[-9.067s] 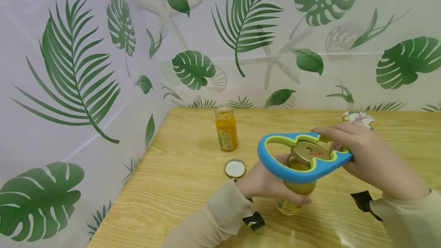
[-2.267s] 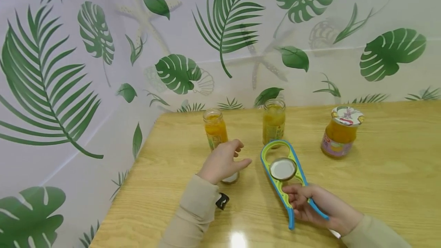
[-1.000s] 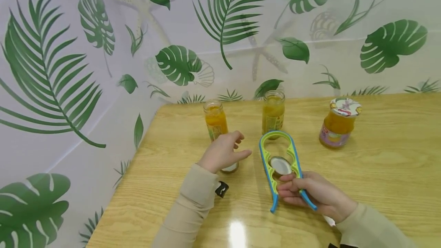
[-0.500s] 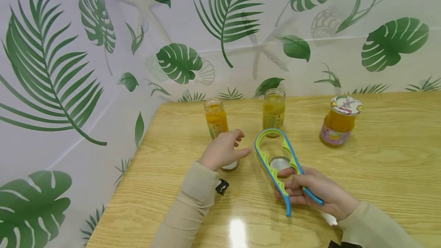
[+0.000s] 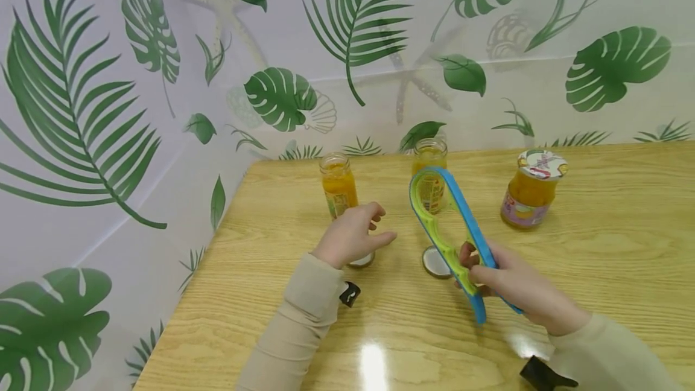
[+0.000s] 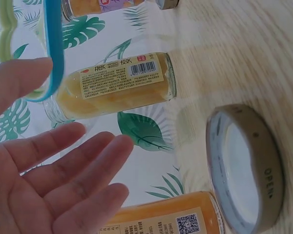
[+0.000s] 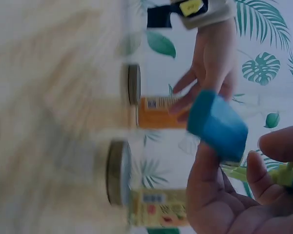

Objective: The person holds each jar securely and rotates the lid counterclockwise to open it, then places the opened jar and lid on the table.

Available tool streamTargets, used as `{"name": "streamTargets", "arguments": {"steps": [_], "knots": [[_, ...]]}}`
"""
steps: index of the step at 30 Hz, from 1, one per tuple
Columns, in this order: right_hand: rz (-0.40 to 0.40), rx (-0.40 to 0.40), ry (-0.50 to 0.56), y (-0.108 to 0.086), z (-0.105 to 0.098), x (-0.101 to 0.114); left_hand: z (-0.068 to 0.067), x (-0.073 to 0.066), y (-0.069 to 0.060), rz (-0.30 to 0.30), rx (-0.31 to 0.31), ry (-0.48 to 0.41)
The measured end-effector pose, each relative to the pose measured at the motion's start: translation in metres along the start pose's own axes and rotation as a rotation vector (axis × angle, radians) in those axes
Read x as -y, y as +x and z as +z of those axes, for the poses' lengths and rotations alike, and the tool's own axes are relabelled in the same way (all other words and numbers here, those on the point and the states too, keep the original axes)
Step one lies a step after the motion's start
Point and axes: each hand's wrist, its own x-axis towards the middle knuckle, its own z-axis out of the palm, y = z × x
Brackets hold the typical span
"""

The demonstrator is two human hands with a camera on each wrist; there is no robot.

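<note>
My right hand [image 5: 523,288] grips a blue-and-green jar opener [image 5: 469,219] by its handle end, its loop raised in front of an open jar of yellow fruit [image 5: 423,162]. Below the opener, a metal lid [image 5: 433,262] lies white side up on the table. My left hand [image 5: 353,235] hovers with relaxed fingers and holds nothing. Just behind it stands an open orange jar [image 5: 338,183], partly hidden by the hand. Beneath that hand a second lid [image 5: 361,260] shows in part. In the left wrist view the fingers [image 6: 83,165] are spread before the yellow jar [image 6: 117,90].
A third jar [image 5: 529,195], with a patterned white cap and purple label, stands at the back right of the wooden table [image 5: 613,246]. Leaf-printed sheets [image 5: 488,119] hang behind the table and along its left side.
Earlier my left hand held the yellow jar while the opener was at its lid; that jar now stands open behind. Lately the opener has risen and tilted, leaving the lid on the table.
</note>
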Motion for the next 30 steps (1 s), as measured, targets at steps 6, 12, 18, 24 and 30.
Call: {"name": "streamTargets", "arguments": {"steps": [6, 12, 18, 24, 30], "knots": [[-0.114, -0.203, -0.48, -0.005, -0.01, 0.01, 0.001, -0.001, 0.0, 0.009, -0.007, -0.003], [-0.189, -0.321, -0.723, -0.007, -0.021, 0.016, 0.005, -0.003, 0.003, 0.067, -0.05, -0.028], [-0.188, -0.368, -0.911, -0.008, -0.026, 0.016, 0.008, -0.005, 0.003, 0.08, -0.065, -0.019], [-0.237, -0.418, -1.018, -0.009, -0.027, 0.014, 0.008, -0.006, 0.004, 0.09, -0.052, -0.002], [-0.198, -0.392, -1.012, -0.008, -0.03, 0.014, 0.008, -0.007, 0.003, 0.091, -0.047, 0.023]]}}
